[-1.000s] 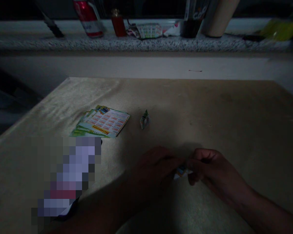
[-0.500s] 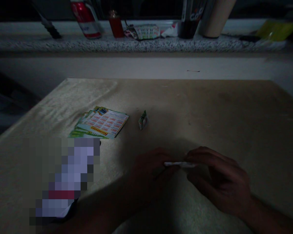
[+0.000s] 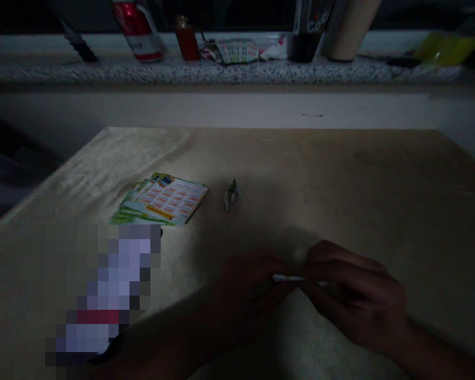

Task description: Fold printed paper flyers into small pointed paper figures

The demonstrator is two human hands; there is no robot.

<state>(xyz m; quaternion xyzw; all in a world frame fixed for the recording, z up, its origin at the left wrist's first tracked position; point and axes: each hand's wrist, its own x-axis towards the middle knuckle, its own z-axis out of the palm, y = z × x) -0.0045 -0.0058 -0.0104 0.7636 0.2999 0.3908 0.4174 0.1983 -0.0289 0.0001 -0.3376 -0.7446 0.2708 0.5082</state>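
Low over the table, my left hand (image 3: 253,279) pinches one end of a thin white piece of paper (image 3: 288,277), which looks folded and is seen nearly edge-on. On its other end, the thumb and fingers of my right hand (image 3: 356,295) are closed. Much of the paper is hidden by my fingers, and both hands are in deep shadow. Beyond them stands a small folded paper piece (image 3: 231,196), green and white. To its left lies a fanned stack of printed paper cards (image 3: 170,198) with red and yellow print.
A pixelated, light-purple object (image 3: 114,279) lies by my left forearm on the table (image 3: 360,174). Along the granite sill (image 3: 174,72) at the back stand a red can (image 3: 138,34), a small red bottle (image 3: 188,42), a dark drink bottle (image 3: 304,39), a beige cylinder (image 3: 350,31) and crumpled wrappers (image 3: 237,51).
My right thumb has come up against the paper, closing the right hand on it. Both hands and the paper have shifted slightly down; the left has also moved a little right.
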